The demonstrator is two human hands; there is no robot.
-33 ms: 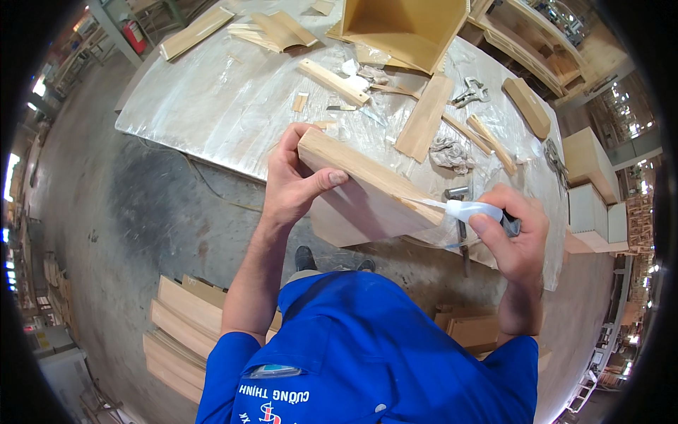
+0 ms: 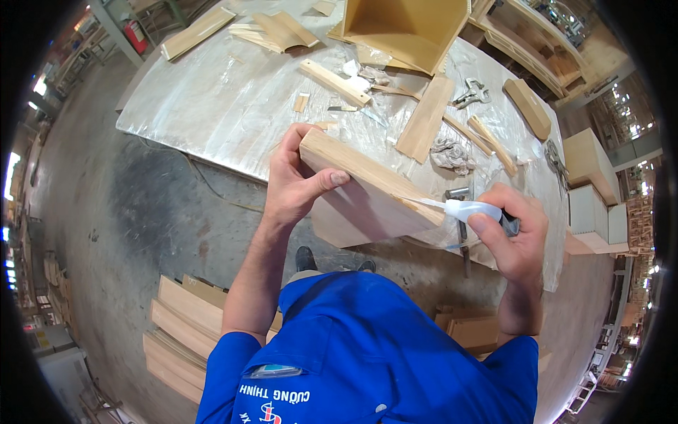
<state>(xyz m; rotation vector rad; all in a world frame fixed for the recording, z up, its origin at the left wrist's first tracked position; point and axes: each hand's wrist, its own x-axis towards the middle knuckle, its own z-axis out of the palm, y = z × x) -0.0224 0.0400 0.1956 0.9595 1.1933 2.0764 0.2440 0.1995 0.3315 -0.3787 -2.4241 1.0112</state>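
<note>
My left hand (image 2: 296, 180) grips the upper left corner of a thick pale wooden panel (image 2: 367, 205), thumb on its near face and fingers behind. The panel is tilted, with its long edge facing up, at the near side of the table. In my right hand (image 2: 519, 230) is a small white glue bottle (image 2: 472, 210), squeezed between thumb and fingers. Its thin nozzle touches or nearly touches the panel's upper edge close to the right end, where a darker streak runs along the wood. The far side of my left fingers is partly hidden by the panel.
The plastic-covered table (image 2: 205, 106) carries wood strips (image 2: 426, 120), a crumpled rag (image 2: 452, 155), locking clamps (image 2: 471, 92), a hammer (image 2: 460, 194) and a yellowish open box (image 2: 402, 32). Stacked boards (image 2: 176, 332) lie on the floor at left; a cable (image 2: 205, 180) trails below the table edge.
Almost nothing differs. The panel and my left hand have shifted very slightly to the right; the bottle stays at the same end of the edge.
</note>
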